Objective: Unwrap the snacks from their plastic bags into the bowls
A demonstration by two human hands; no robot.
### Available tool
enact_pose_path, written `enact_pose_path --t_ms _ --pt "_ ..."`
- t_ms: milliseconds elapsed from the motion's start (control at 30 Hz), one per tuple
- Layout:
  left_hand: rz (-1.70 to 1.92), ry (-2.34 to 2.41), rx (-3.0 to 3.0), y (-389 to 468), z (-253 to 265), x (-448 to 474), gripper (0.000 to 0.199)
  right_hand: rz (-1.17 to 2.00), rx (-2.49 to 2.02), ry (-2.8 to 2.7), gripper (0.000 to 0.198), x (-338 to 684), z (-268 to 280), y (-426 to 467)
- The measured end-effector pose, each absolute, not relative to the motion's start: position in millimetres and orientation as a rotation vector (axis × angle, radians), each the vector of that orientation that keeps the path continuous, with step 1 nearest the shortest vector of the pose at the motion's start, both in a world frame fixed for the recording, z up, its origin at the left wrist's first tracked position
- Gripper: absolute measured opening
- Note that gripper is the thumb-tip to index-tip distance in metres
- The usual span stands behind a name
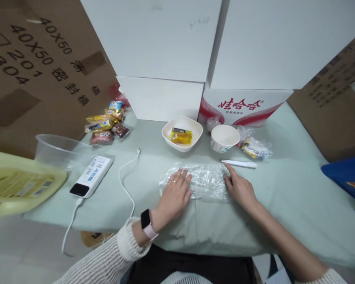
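Note:
A crinkled sheet of clear plastic wrap (205, 179) lies spread on the cloth-covered table before me. My left hand (176, 193) rests flat on its left part, fingers stretched out and holding nothing. At the wrap's right edge is my right hand (241, 190), its index finger extended and thumb apart, with nothing visible in it. Just beyond that index fingertip lies a white utility knife (241, 163). Behind the wrap stand a white bowl (169, 130) holding yellow snack packets (181, 136) and a white paper cup (225, 136).
Left are several wrapped snacks (106, 123), a clear plastic tub (59, 152), a white power bank (91, 176), a white cable (126, 185) and a yellow container (23, 183). Crumpled plastic with a packet (256, 148) lies beside the cup. White boxes (165, 98) wall off the back.

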State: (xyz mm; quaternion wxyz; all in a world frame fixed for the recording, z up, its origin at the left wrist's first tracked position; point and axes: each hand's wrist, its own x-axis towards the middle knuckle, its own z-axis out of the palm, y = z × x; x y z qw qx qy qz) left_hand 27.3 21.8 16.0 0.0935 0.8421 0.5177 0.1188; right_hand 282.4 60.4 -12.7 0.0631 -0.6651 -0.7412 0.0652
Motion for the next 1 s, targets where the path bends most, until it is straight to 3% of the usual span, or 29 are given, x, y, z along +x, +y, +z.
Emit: enact_pose_path --t_ms 133,267,400,533,700,800,933,1000 --pt "0.102 1.5 2.491 22.1 -8.6 23.1 0.066 0.216 -2.059 -2.261 0.046 286.4 -13.7 59.1" --pt "-0.013 1.34 2.531 23.1 -6.6 1.7 0.069 0.197 -2.031 -2.238 0.045 292.5 -7.7 56.6" --pt "0.004 1.337 2.521 12.9 8.6 0.2 0.072 0.016 -1.822 -2.165 0.039 310.3 7.3 44.8" --pt "0.08 1.255 2.516 3.2 11.5 23.9 0.072 0.15 -1.377 -2.445 0.023 331.0 4.9 23.3" --pt "0.164 1.262 2.458 3.9 3.4 67.8 0.078 0.112 -1.224 -2.497 0.012 333.1 -15.6 7.6" --pt "0.206 1.284 2.384 8.3 6.1 85.2 0.067 0.143 -1.168 -2.349 0.01 326.5 -2.4 8.1" --pt "0.358 1.15 1.98 19.3 29.4 84.6 0.043 0.493 -1.184 -2.069 0.006 327.0 37.3 22.8" --pt "0.421 0.952 1.545 26.9 46.4 77.9 0.04 0.703 -1.205 -1.807 0.018 330.9 48.2 36.1"
